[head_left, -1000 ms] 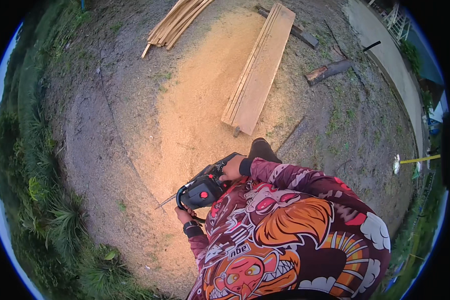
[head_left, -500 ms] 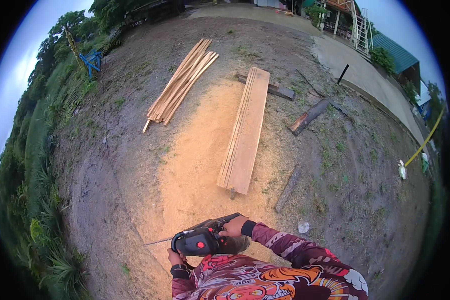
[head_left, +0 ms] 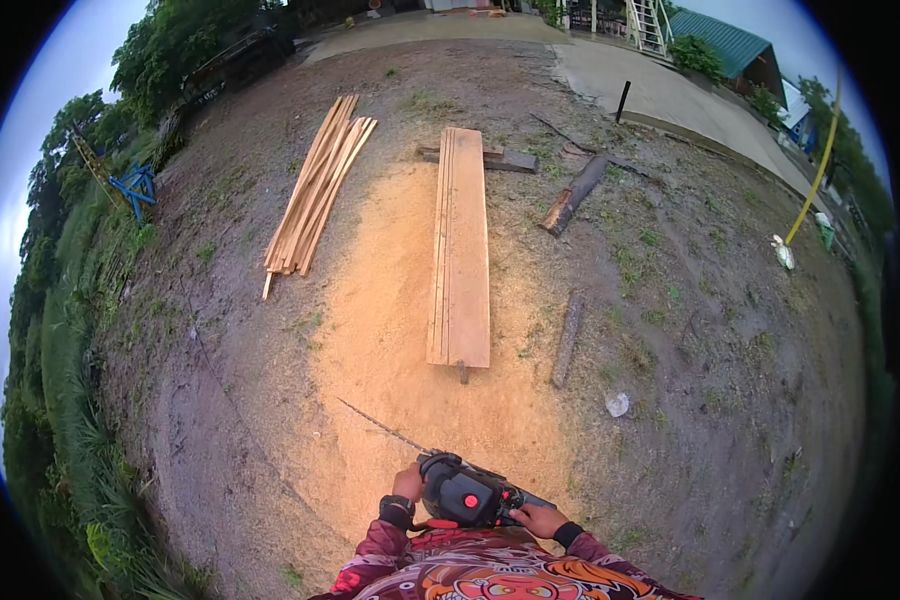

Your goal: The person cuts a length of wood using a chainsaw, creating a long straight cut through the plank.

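Note:
Close in front of my body I hold a black chainsaw (head_left: pixel 462 491) with red buttons, its thin bar pointing forward and to the left. My left hand (head_left: pixel 409 482) is closed at the front handle, partly hidden by the saw. At the rear end, my right hand (head_left: pixel 540 519) grips the other handle, with its fingers partly hidden. Ahead of the saw lies a long wooden plank (head_left: pixel 467 250), with narrow strips cut along its left side. The plank and the saw are apart. Pale sawdust (head_left: pixel 370 320) covers the ground around the plank.
Left of the plank lies a pile of thin wooden strips (head_left: pixel 315 190). A dark timber (head_left: pixel 513 161) supports the plank's far end. Pieces of log (head_left: pixel 575 195) lie to the right. A yellow pole (head_left: pixel 816 180) rises at the far right, and a concrete path (head_left: pixel 650 100) runs behind.
The chainsaw has turned so its bar points more forward, and my hands have shifted, the left to the right and the right lower. The whole view has swung round a little.

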Available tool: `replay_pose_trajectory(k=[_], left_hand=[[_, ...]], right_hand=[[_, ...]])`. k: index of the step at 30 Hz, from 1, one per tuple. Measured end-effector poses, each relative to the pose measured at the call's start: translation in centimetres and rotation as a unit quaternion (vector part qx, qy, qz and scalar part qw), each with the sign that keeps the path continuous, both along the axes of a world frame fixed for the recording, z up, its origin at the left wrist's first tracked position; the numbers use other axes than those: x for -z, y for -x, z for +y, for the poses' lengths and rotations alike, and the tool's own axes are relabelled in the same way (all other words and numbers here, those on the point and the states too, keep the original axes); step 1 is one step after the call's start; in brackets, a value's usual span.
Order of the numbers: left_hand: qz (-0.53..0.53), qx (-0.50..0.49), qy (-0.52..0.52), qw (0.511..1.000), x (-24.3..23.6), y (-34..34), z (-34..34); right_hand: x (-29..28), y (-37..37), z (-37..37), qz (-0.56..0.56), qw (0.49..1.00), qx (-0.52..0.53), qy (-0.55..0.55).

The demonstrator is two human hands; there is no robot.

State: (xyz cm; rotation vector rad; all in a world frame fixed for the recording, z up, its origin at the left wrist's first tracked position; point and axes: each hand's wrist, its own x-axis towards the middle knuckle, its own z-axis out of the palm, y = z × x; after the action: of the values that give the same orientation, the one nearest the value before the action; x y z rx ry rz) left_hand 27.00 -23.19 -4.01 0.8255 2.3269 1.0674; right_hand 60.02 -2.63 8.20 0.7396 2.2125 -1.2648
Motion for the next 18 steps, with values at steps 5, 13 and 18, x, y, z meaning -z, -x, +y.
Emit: replay_pose_trajectory(k=[5,13,18], left_hand=[[0.003,0.158,0.105,0.982,-2.5,0.9,1.9],[0.051,0.267,0.148,0.951,-4.3,2.3,1.4],[-0.122,0.239,0.173,0.948,-6.3,1.9,1.1]], right_hand=[[1.0,-1.5,-7.1,-0.029,0.992,0.12,0.001],[-0.3,-0.5,-16.2,-0.065,0.968,0.243,0.014],[-1.3,-1.1,-18.4,-0.042,0.963,0.266,0.02]])
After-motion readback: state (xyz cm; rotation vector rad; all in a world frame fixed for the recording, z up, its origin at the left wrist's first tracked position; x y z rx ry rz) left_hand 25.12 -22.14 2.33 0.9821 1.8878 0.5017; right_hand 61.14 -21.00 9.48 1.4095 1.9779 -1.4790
